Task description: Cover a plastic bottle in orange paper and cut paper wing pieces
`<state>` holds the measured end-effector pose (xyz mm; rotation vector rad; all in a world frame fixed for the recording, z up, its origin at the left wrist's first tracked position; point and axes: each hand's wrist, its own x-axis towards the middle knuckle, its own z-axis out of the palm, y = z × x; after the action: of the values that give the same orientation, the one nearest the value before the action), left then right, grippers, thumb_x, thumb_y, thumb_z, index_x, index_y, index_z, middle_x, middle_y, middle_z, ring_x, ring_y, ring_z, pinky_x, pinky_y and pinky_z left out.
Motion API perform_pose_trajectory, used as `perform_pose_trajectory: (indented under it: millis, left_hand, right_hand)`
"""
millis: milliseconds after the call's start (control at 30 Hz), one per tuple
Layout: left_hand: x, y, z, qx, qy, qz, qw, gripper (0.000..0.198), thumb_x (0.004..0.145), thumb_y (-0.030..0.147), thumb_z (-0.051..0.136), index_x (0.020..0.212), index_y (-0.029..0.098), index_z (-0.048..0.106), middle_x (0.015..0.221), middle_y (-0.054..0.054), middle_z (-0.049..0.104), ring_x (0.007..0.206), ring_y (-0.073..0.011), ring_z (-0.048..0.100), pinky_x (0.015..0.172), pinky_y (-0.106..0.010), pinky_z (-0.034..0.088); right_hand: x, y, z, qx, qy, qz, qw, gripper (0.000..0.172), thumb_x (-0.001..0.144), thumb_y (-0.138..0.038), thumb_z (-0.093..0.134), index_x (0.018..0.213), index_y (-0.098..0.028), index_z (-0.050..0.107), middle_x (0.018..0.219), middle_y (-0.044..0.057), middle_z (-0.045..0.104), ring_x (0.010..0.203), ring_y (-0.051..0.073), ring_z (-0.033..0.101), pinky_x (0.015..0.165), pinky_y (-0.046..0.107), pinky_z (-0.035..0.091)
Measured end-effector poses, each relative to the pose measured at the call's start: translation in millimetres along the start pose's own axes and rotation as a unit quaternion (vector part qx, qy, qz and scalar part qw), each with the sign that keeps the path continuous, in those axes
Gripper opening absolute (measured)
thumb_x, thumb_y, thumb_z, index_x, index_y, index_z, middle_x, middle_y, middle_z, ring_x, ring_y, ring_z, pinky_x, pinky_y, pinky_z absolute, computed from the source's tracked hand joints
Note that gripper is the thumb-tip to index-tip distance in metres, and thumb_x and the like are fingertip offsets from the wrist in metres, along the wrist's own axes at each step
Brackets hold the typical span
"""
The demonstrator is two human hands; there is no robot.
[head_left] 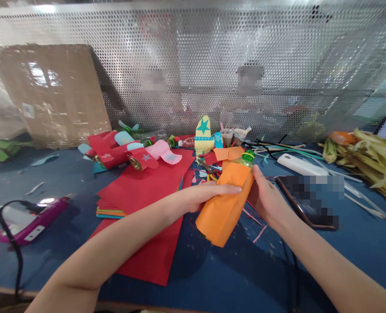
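A clear plastic bottle with a green cap (pixel 248 155) is tilted above the table, its body wrapped in orange paper (pixel 227 208). My left hand (pixel 207 194) grips the wrap from the left, with one finger stretched across the front. On the other side, my right hand (pixel 267 195) holds the bottle near its shoulder, and its fingertips are partly hidden behind it. Behind the bottle lie scissors (pixel 207 166) and orange paper pieces (pixel 229 153). To the left spreads a stack of coloured paper with red sheets (pixel 147 187) on top.
A yellow paper rocket shape (pixel 204 132) stands at the back, beside red paper-wrapped bottles (pixel 114 152). At left lies a purple glue gun-like tool (pixel 38 221) with a black cord. A phone (pixel 305 202), a white tool (pixel 300 165) and dried husks (pixel 375 161) occupy the right. Cardboard (pixel 52 95) leans against a perforated metal partition (pixel 206 48).
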<state>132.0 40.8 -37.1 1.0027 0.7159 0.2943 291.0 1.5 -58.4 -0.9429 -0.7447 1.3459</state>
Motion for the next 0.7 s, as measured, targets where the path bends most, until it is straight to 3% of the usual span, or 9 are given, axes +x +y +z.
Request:
perform_pose_trajectory:
  millis: [333, 700]
  left_hand:
    - [1.0, -1.9, 1.3, 0.005, 0.003, -0.018, 1.0, 0.037, 0.058, 0.04, 0.083, 0.084, 0.018, 0.07, 0.078, -0.001, 0.073, 0.069, -0.0154, 0.066, 0.067, -0.027, 0.054]
    - [1.1, -2.4, -2.4, 0.013, -0.013, 0.007, 1.0, 0.034, 0.06, 0.034, 0.083, 0.087, 0.017, 0.069, 0.082, -0.002, 0.073, 0.069, -0.0165, 0.066, 0.069, -0.028, 0.052]
  right_hand:
    - [1.1, -5.9, -0.2, 0.003, 0.025, 0.006, 1.0, 0.044, 0.081, -0.059, 0.059, 0.103, -0.023, 0.069, 0.115, 0.007, 0.071, 0.12, 0.031, 0.056, 0.091, 0.044, 0.053]
    - [1.1, -1.8, -1.6, 0.0, 0.008, -0.017, 1.0, 0.043, 0.079, -0.059, 0.062, 0.107, -0.027, 0.067, 0.119, 0.003, 0.07, 0.123, 0.03, 0.054, 0.093, 0.045, 0.052]
